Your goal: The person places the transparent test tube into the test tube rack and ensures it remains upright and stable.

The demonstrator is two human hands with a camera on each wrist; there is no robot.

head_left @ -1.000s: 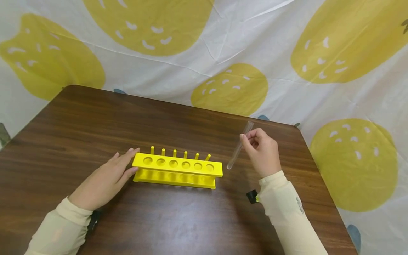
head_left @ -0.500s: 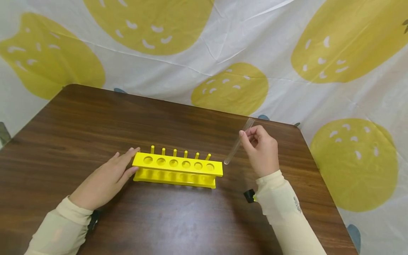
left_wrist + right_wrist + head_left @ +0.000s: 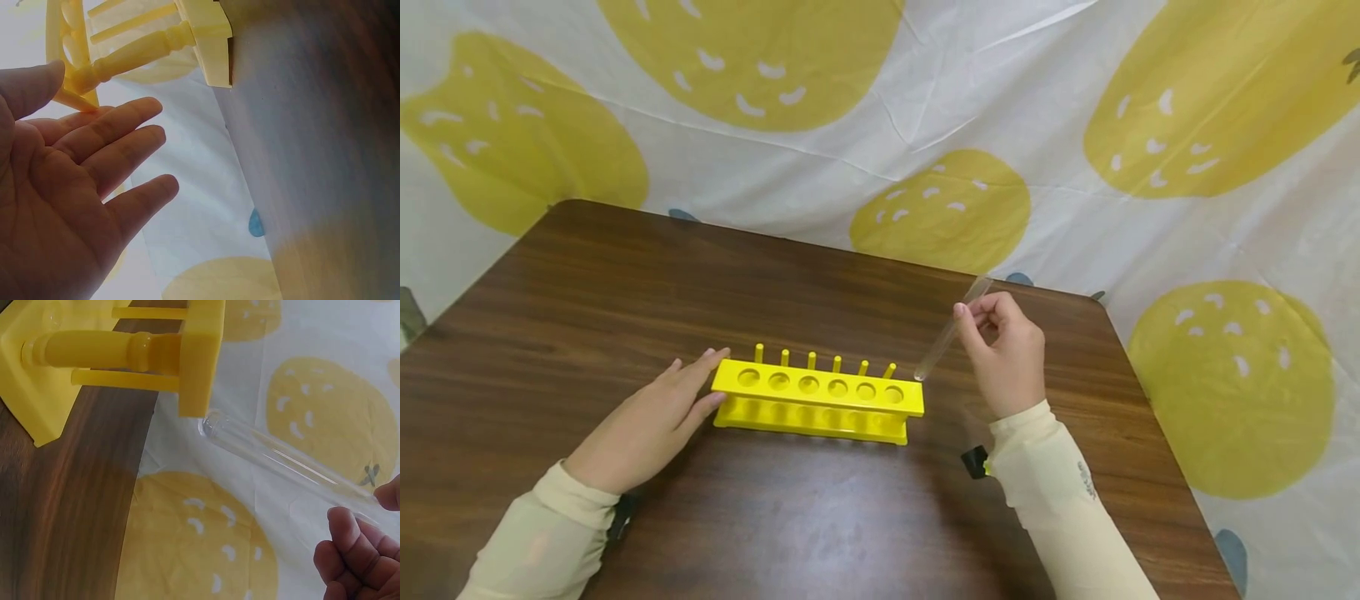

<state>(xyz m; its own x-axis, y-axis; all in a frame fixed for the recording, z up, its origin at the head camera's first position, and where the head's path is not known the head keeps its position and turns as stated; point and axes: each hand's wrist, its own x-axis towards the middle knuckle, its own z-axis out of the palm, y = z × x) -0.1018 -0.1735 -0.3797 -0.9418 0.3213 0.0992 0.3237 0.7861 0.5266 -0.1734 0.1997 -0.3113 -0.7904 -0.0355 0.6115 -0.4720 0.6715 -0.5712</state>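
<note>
A yellow test tube rack [image 3: 820,387] stands on the table, with round holes in its upper plate and a row of pegs behind. No tubes sit in it. At the rack's left end is my left hand [image 3: 655,412]; its thumb and index finger hold the upper plate's end from both sides, and the other fingers extend straight. My right hand [image 3: 1009,354] pinches a clear glass test tube [image 3: 943,342] near its upper end. The tube slants, its rounded bottom close to the rack's right back corner. Whether they touch, I cannot tell.
Dark wood-grain table [image 3: 820,525] lies under everything. Behind it and to the right hangs a white cloth [image 3: 820,158] with large yellow fruit prints. A small black device [image 3: 975,462] is on the right wrist.
My right hand has moved left and slightly away from me with the test tube, bringing its bottom end toward the rack's right end. The left hand and rack have stayed put.
</note>
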